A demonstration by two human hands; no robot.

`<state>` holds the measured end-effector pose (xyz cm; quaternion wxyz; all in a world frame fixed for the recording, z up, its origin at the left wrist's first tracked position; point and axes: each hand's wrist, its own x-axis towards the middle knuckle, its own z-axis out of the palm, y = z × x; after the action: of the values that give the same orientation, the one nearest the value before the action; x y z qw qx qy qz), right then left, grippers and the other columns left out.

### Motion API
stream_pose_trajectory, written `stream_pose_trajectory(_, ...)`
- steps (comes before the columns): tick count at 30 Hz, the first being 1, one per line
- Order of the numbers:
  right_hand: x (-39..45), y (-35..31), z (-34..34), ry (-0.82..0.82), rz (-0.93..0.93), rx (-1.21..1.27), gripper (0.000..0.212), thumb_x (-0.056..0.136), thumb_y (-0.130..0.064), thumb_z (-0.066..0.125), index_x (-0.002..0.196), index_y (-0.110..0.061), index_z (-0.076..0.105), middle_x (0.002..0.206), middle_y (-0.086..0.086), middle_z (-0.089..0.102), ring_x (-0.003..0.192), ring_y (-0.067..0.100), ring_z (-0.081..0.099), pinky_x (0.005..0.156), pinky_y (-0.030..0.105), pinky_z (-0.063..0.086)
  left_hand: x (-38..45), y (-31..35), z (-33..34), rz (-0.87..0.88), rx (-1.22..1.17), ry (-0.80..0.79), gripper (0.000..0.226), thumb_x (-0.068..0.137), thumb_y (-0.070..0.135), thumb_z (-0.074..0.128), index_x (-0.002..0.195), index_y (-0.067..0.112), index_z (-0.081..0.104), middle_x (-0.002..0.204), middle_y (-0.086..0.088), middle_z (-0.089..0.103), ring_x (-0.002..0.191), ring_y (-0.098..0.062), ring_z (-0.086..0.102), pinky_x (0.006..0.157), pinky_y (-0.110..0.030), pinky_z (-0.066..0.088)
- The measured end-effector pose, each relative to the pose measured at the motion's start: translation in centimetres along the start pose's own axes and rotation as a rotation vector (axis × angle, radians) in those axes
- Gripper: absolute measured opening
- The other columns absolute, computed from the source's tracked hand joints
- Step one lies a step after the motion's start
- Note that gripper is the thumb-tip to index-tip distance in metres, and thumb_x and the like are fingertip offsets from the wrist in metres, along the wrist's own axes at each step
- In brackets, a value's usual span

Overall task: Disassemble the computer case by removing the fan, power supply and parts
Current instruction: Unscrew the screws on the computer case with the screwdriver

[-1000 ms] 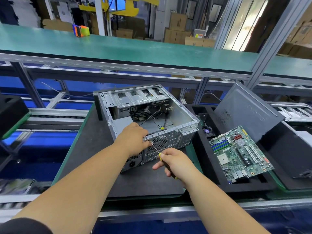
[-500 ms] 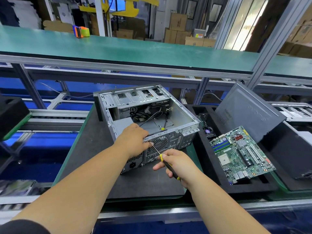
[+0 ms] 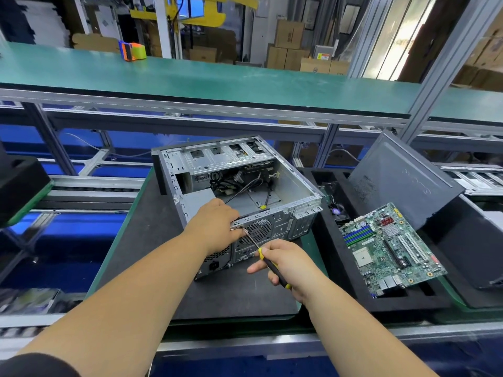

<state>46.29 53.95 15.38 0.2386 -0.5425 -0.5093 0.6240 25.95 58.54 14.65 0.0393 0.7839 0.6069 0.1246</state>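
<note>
An open grey computer case (image 3: 295,186) lies on its side on a black mat (image 3: 152,213), rear panel towards me. Loose cables (image 3: 245,186) lie inside it. The grey power supply (image 3: 197,198) sits in the near left corner, its socket on the rear panel. My left hand (image 3: 216,227) grips the top rear edge of the case beside the fan grille (image 3: 258,231). My right hand (image 3: 285,263) holds a yellow and black screwdriver (image 3: 268,261), its tip at the rear panel just left of the grille, by my left fingers.
A black foam tray (image 3: 326,240) to the right holds a green motherboard (image 3: 389,248) and a small fan (image 3: 337,212). The dark side panel (image 3: 402,183) leans behind them. A green shelf (image 3: 217,74) runs above, with an orange and green tape dispenser (image 3: 132,50). Another black foam block (image 3: 19,186) sits at left.
My right hand has shifted slightly down and right with the screwdriver, the tip staying at the rear panel. My left hand stays on the case edge.
</note>
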Motion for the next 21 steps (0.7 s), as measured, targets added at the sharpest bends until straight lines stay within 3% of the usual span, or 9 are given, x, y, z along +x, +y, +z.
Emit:
stream_pose_trajectory(14,-0.13,-0.44,0.05,0.005,-0.016,-0.07,0.019,0.101,-0.018,0.044,0.105,-0.007,0.059,0.082,0.009,0.077,0.038,0.012,0.038,0.041,0.022,0.032,0.03,-0.05,0.04,0.014,-0.005,0.014,0.036,0.089,0.057,0.055,0.094,0.022,0.06,0.079,0.011,0.049,0.107,-0.015,0.039,0.079,-0.028,0.031)
stream_pose_trajectory(21,-0.06,-0.48,0.1,0.008,-0.017,-0.069,0.018,0.1,-0.018,0.043,0.103,-0.008,0.058,0.082,0.009,0.077,0.039,0.012,0.039,0.043,0.023,0.033,-0.04,-0.1,-0.04,0.017,-0.01,0.002,0.033,0.089,0.056,0.055,0.079,0.027,0.047,0.074,0.013,0.045,0.104,-0.016,0.04,0.081,-0.03,0.035)
